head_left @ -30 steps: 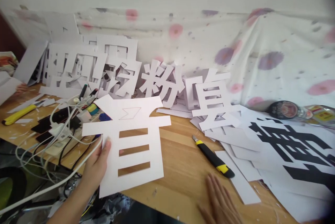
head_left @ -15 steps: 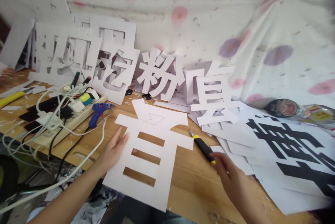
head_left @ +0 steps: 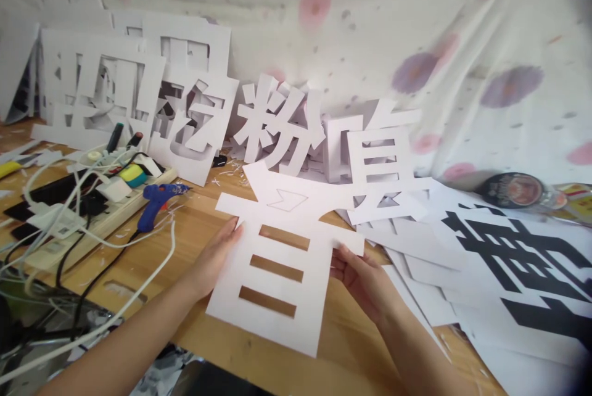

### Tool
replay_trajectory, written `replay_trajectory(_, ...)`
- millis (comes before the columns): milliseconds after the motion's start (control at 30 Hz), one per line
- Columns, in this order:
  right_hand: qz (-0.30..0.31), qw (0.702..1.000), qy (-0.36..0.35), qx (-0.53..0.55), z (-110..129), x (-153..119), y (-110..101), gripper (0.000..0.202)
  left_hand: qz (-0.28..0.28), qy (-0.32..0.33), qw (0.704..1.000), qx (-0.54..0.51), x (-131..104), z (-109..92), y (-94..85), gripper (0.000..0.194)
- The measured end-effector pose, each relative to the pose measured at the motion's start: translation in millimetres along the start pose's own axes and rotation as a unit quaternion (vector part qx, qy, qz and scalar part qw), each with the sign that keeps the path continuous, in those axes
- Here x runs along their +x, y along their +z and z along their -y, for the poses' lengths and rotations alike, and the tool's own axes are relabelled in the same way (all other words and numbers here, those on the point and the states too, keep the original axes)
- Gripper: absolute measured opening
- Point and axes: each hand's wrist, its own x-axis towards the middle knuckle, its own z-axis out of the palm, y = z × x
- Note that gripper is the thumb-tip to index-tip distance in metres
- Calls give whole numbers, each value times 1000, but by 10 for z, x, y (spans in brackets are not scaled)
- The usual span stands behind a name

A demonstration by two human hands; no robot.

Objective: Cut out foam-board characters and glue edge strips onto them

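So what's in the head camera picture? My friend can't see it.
A left hand and a right hand hold a white cutout character over a wooden table. A blue glue gun lies left, beside a power strip; more white cutouts stand before a flowered sheet.

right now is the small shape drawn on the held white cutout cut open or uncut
Uncut: inside the drawn outline, the cutout is white; the three slots below show brown tabletop through.
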Motion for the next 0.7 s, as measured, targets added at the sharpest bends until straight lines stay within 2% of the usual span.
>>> replay_trajectory(100,44,997,1,-60,74,-36,-114,19,31,-54,998,3,142,-97,70,45)
replay_trajectory(200,116,974,24,-195,210,-102,-263,24,36,-42,998,31,285,-119,105,34)
replay_trajectory(233,103,959,27,-261,258,-123,-328,27,39,-39,998,32,328,-107,119,33)
replay_trajectory(267,61,937,21,-343,302,-143,-402,27,40,-38,998,30,366,-87,139,33)
replay_trajectory(300,-10,901,9,-433,336,-163,-485,27,38,-36,998,25,400,-62,166,34)
replay_trajectory(333,-87,849,5,-522,356,-185,-572,29,33,-33,999,19,431,-33,202,35)
replay_trajectory(367,-137,788,0,-601,361,-209,-660,31,25,-29,999,15,458,-2,246,36)
replay_trajectory(400,-163,730,-7,-664,351,-233,-742,34,16,-28,999,15,483,31,295,37)
replay_trajectory(433,-166,688,-7,-706,327,-257,-810,38,6,-29,999,15,505,66,348,38)
replay_trajectory(467,-160,661,-1,-733,292,-279,-861,41,-4,-43,999,17,524,102,401,41)
replay_trajectory(533,-148,638,21,-755,203,-303,-894,39,-8,-62,998,20,554,178,500,44)
replay_trajectory(600,-151,629,29,-762,116,-293,-836,33,2,-60,998,21,569,256,578,46)
replay_trajectory(700,-155,625,-18,-765,49,-228,-656,25,10,-52,998,23,566,349,644,46)
